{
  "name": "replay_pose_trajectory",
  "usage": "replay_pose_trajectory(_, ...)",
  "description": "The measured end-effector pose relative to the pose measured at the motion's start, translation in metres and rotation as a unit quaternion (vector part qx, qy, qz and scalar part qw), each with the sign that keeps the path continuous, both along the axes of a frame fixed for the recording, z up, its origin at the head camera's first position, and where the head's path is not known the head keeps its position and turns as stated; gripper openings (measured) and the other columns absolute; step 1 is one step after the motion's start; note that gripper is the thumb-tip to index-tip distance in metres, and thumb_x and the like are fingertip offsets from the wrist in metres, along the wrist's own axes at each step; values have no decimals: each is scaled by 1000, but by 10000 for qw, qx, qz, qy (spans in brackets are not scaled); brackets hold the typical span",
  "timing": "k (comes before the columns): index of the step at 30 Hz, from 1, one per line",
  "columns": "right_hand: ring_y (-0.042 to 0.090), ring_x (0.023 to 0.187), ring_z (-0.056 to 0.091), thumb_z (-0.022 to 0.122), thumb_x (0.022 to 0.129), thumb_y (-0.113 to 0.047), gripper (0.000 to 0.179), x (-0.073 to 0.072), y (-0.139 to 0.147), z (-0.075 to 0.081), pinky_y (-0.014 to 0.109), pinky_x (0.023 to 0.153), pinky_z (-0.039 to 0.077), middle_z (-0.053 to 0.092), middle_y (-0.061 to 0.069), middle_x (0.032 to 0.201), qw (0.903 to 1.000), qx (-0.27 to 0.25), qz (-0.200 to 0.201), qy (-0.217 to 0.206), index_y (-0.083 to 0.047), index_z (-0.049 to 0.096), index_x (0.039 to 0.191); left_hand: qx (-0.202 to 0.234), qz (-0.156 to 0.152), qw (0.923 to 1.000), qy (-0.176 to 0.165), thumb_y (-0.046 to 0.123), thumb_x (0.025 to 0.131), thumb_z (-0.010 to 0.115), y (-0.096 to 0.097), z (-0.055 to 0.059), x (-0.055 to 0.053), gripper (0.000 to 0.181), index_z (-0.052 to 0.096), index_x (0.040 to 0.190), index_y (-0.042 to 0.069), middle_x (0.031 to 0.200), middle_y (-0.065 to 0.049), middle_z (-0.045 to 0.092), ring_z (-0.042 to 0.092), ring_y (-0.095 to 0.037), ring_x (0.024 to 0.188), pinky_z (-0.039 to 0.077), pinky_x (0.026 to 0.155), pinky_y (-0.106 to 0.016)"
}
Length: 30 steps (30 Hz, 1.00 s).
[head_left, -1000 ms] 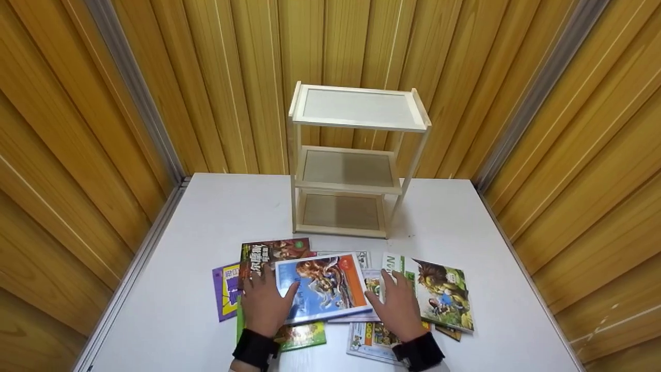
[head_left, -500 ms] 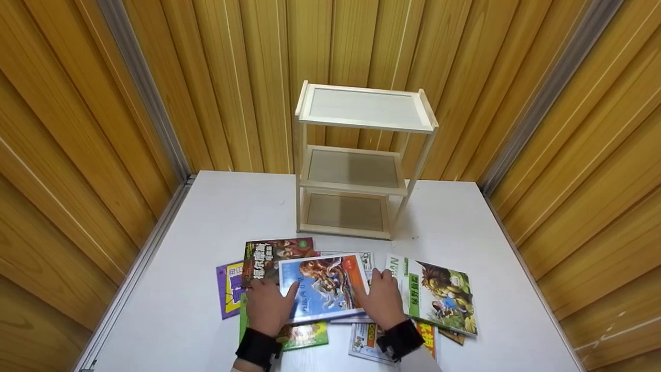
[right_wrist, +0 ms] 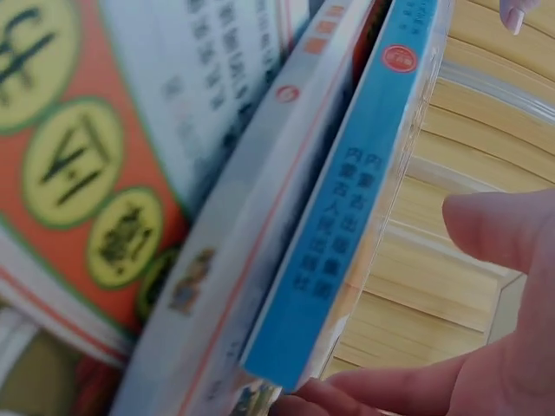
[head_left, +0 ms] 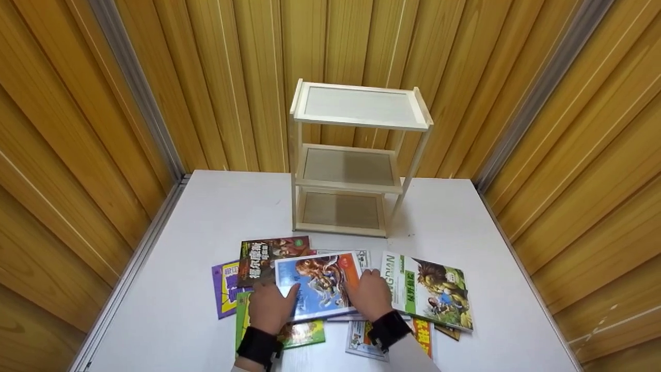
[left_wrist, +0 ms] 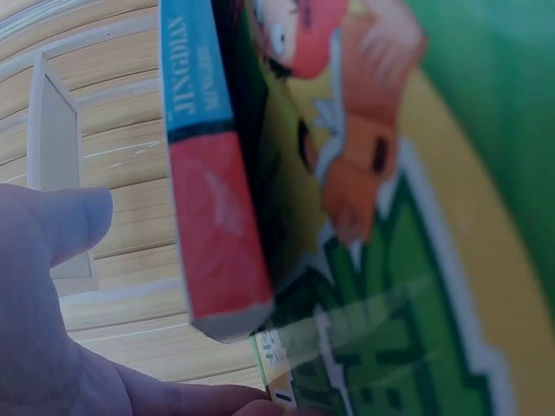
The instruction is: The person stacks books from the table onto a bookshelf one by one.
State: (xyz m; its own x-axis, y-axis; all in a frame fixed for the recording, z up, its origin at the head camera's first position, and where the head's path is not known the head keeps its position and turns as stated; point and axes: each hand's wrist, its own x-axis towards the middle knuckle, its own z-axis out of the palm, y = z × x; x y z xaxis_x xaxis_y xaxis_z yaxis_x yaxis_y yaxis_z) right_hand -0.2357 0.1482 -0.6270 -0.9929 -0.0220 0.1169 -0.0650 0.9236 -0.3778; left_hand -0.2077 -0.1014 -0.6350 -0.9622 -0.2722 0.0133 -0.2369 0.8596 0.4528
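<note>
A picture book [head_left: 323,287] with a blue and orange cover lies on top of several others near the front of the table. My left hand [head_left: 268,307] grips its left edge, fingers curled at the side and thumb over the cover. At the right edge my right hand [head_left: 371,297] grips likewise. Both wrist views show a thumb raised off the book and fingers low by its edge. The left wrist view has the blue and red spine [left_wrist: 217,217] above a green book [left_wrist: 373,312]. A blue edge [right_wrist: 347,199] of the book fills the right wrist view's middle.
A three-tier wooden shelf [head_left: 361,106] stands behind the books. Around my hands lie a dark red book [head_left: 273,253], a purple one [head_left: 222,299], a green one [head_left: 304,333] and a white one with a lion [head_left: 444,294]. Wood-patterned walls [head_left: 248,103] enclose the table.
My right hand has moved left from the lion book to the blue and orange book's right edge. My left hand's fingers have drawn in and curled at its left edge.
</note>
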Motion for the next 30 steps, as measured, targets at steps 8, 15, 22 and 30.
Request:
replay_pose_trajectory(8, 27, 59, 58, 74, 94, -50, 65, -3, -8, 1, 40, 52, 51, 61, 24, 96, 9995, -148, -119, -259, 15, 67, 100, 34, -174, 9998, 74, 67, 95, 65, 5, -1, 1, 73, 67, 67, 0, 89, -25, 67, 53, -23, 53, 42, 51, -37)
replay_pose_trajectory(15, 31, 63, 60, 74, 93, -50, 63, -4, -10, 0, 45, 57, 54, 61, 24, 95, 9993, -217, -110, -271, 13, 68, 95, 160, -245, 9994, 169, 66, 94, 66, 12, -4, 0, 72, 68, 79, -4, 79, -18, 63, 51, -20, 49, 36, 46, -32)
replay_pose_trajectory(22, 30, 67, 60, 73, 94, -51, 65, -6, -11, 2, 46, 64, 56, 62, 25, 95, 9991, -275, -41, -329, 14, 67, 97, 243, -93, 9995, 194, 65, 94, 68, 18, -6, 0, 84, 69, 102, -18, 91, -28, 66, 50, -19, 44, 35, 42, -32)
replay_pose_trajectory(30, 34, 76, 61, 73, 94, -51, 58, -8, -15, 1, 49, 70, 55, 63, 23, 88, 9992, -219, -59, -335, 5, 66, 82, -133, -63, 9997, 179, 64, 93, 69, 26, -5, 2, 96, 58, 120, -27, 110, -36, 62, 60, -25, 59, 52, 54, -39)
